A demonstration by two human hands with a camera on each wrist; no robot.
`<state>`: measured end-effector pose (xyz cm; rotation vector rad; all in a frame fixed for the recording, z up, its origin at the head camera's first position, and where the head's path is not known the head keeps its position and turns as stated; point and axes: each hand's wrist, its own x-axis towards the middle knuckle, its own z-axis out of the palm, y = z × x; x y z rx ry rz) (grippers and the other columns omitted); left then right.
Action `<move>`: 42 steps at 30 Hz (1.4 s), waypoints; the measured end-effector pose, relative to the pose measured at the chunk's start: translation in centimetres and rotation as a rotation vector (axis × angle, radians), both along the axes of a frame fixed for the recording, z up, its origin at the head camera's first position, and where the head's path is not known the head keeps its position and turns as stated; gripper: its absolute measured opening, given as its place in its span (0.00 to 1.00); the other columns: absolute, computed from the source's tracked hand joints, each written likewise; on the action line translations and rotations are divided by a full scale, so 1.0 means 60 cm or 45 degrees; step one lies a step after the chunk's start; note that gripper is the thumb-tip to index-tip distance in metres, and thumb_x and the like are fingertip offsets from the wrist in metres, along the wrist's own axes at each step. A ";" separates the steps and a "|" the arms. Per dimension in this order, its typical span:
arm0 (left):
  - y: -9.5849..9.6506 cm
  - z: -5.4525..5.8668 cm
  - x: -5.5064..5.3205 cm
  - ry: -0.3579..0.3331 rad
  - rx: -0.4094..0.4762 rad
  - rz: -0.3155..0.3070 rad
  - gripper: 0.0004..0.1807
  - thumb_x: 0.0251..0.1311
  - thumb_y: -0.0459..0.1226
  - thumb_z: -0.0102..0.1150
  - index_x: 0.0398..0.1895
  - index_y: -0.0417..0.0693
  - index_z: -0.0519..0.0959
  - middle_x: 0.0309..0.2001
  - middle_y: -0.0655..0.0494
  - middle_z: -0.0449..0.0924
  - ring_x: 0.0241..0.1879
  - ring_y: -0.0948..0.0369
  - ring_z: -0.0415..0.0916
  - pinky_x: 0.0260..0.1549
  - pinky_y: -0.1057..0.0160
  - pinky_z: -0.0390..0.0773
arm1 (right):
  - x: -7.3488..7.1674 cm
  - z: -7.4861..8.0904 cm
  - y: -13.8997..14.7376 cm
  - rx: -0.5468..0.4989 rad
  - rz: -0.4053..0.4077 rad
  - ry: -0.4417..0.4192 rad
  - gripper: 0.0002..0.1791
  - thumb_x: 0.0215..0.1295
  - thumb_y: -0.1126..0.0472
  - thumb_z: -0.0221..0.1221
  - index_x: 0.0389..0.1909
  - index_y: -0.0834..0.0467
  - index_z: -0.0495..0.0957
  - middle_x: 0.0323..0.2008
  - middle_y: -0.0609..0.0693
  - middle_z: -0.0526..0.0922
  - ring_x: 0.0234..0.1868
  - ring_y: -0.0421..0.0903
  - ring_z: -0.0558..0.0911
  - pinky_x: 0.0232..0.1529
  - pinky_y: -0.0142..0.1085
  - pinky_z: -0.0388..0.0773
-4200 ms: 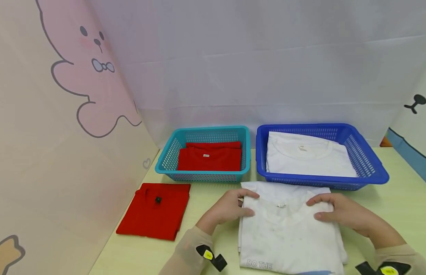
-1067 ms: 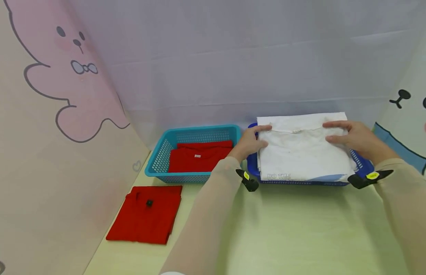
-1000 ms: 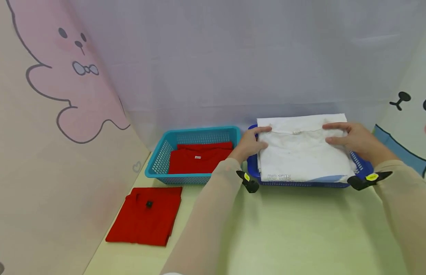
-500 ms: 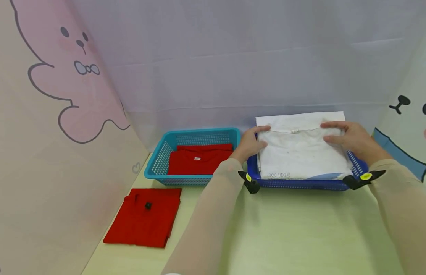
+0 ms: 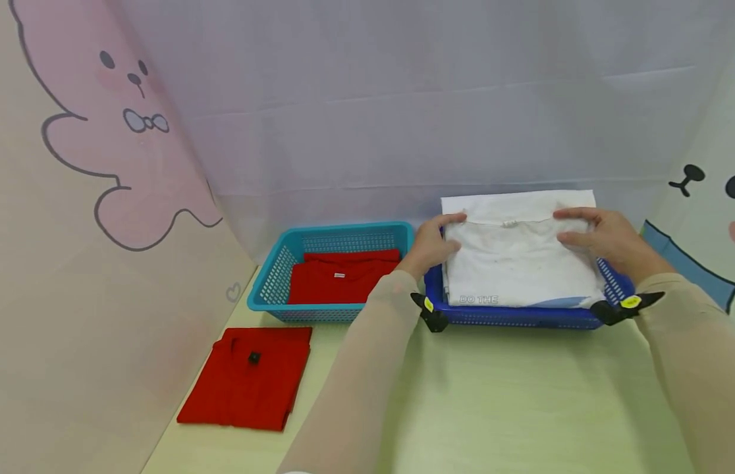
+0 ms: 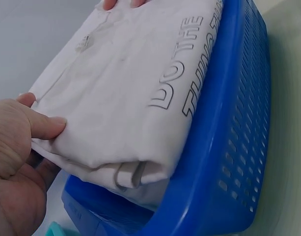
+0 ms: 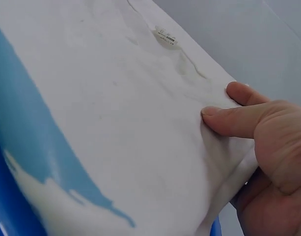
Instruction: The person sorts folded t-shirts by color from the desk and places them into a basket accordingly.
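A folded white T-shirt (image 5: 521, 260) with outlined lettering and a blue patch along its front edge lies over the blue basket (image 5: 521, 318). My left hand (image 5: 429, 247) grips its left side, thumb on top and other fingers beneath, as the left wrist view shows. On the opposite side my right hand (image 5: 610, 240) pinches the shirt the same way, its thumb (image 7: 229, 120) pressing the cloth near the collar. The shirt's front edge sits just inside the basket's near rim (image 6: 209, 128), while its back edge stands higher. White cloth shows underneath, mostly hidden.
Left of the blue basket stands a teal basket (image 5: 332, 314) with folded red shirts (image 5: 338, 280) inside. Another folded red shirt (image 5: 243, 388), with a dark collar label, lies on the table (image 5: 521, 395) at the front left. A pale curtain (image 5: 433, 99) hangs behind the baskets.
Both hands have carried the white T-shirt from the table up over the blue basket. In the last second it has shifted slightly back, and more of the basket's front rim shows.
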<state>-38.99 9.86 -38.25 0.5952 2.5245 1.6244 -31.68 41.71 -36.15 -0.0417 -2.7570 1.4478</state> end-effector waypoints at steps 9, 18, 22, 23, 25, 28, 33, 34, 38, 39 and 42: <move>-0.004 -0.007 -0.001 0.078 -0.053 -0.035 0.30 0.57 0.29 0.65 0.59 0.71 0.76 0.62 0.70 0.69 0.64 0.67 0.62 0.36 0.67 0.76 | -0.006 -0.003 0.003 0.040 0.024 -0.005 0.40 0.56 0.42 0.66 0.67 0.54 0.69 0.75 0.60 0.45 0.73 0.65 0.37 0.65 0.66 0.39; -0.003 -0.025 -0.003 0.038 -0.086 -0.041 0.31 0.56 0.30 0.66 0.59 0.72 0.76 0.63 0.68 0.68 0.33 0.60 0.69 0.24 0.65 0.71 | -0.008 -0.022 0.000 0.026 0.006 -0.086 0.40 0.56 0.41 0.66 0.68 0.52 0.67 0.75 0.59 0.42 0.73 0.66 0.36 0.62 0.71 0.37; -0.005 -0.029 -0.004 0.038 -0.088 -0.045 0.30 0.56 0.33 0.67 0.60 0.71 0.75 0.63 0.68 0.69 0.31 0.61 0.68 0.29 0.66 0.71 | -0.010 -0.027 -0.002 0.022 0.000 -0.088 0.41 0.56 0.40 0.66 0.68 0.51 0.67 0.76 0.59 0.42 0.73 0.66 0.35 0.62 0.71 0.36; -0.005 -0.030 -0.004 0.038 -0.089 -0.045 0.30 0.56 0.34 0.68 0.60 0.71 0.75 0.63 0.68 0.69 0.34 0.63 0.68 0.31 0.67 0.72 | -0.010 -0.028 -0.002 0.026 0.002 -0.089 0.42 0.55 0.39 0.65 0.69 0.52 0.66 0.76 0.59 0.41 0.73 0.66 0.35 0.62 0.71 0.36; -0.006 -0.031 -0.003 0.028 -0.085 -0.053 0.30 0.55 0.36 0.69 0.61 0.71 0.75 0.64 0.67 0.68 0.32 0.62 0.66 0.31 0.67 0.72 | -0.010 -0.030 -0.002 0.038 0.006 -0.089 0.44 0.55 0.37 0.65 0.69 0.52 0.65 0.75 0.60 0.41 0.73 0.66 0.35 0.62 0.71 0.36; -0.007 -0.031 0.000 0.000 -0.081 -0.061 0.30 0.55 0.39 0.70 0.61 0.72 0.74 0.66 0.64 0.66 0.35 0.62 0.68 0.32 0.67 0.75 | -0.008 -0.032 -0.002 0.054 0.008 -0.096 0.46 0.55 0.35 0.64 0.70 0.53 0.62 0.75 0.63 0.39 0.72 0.68 0.37 0.62 0.71 0.38; -0.008 -0.030 0.007 -0.035 -0.122 -0.047 0.31 0.55 0.42 0.70 0.63 0.73 0.72 0.67 0.61 0.64 0.54 0.62 0.72 0.42 0.64 0.80 | -0.006 -0.038 0.000 0.028 0.002 -0.102 0.47 0.55 0.36 0.64 0.71 0.55 0.61 0.74 0.67 0.40 0.71 0.70 0.42 0.64 0.69 0.43; -0.007 -0.030 0.008 -0.039 -0.129 -0.045 0.32 0.55 0.43 0.70 0.63 0.73 0.72 0.68 0.61 0.64 0.56 0.61 0.72 0.43 0.63 0.80 | -0.006 -0.040 0.001 0.021 0.000 -0.102 0.47 0.55 0.37 0.64 0.71 0.56 0.61 0.74 0.67 0.40 0.70 0.70 0.43 0.64 0.68 0.43; -0.006 -0.029 0.010 -0.057 -0.132 -0.046 0.33 0.55 0.43 0.70 0.64 0.73 0.71 0.70 0.61 0.61 0.60 0.58 0.70 0.46 0.62 0.79 | -0.006 -0.042 0.004 0.013 0.000 -0.105 0.47 0.55 0.37 0.65 0.71 0.56 0.61 0.73 0.68 0.40 0.71 0.70 0.43 0.63 0.68 0.44; -0.005 -0.029 0.009 -0.063 -0.127 -0.049 0.33 0.55 0.43 0.70 0.64 0.73 0.71 0.70 0.61 0.61 0.61 0.58 0.69 0.46 0.61 0.79 | -0.005 -0.042 0.004 0.016 -0.001 -0.106 0.47 0.55 0.37 0.64 0.71 0.55 0.61 0.73 0.68 0.40 0.71 0.70 0.43 0.63 0.69 0.44; -0.004 -0.032 0.006 -0.083 -0.109 -0.064 0.35 0.53 0.44 0.71 0.66 0.72 0.70 0.71 0.61 0.59 0.62 0.57 0.68 0.48 0.60 0.79 | -0.004 -0.042 0.004 0.023 0.002 -0.107 0.48 0.56 0.37 0.64 0.72 0.55 0.58 0.73 0.69 0.40 0.71 0.71 0.43 0.63 0.69 0.44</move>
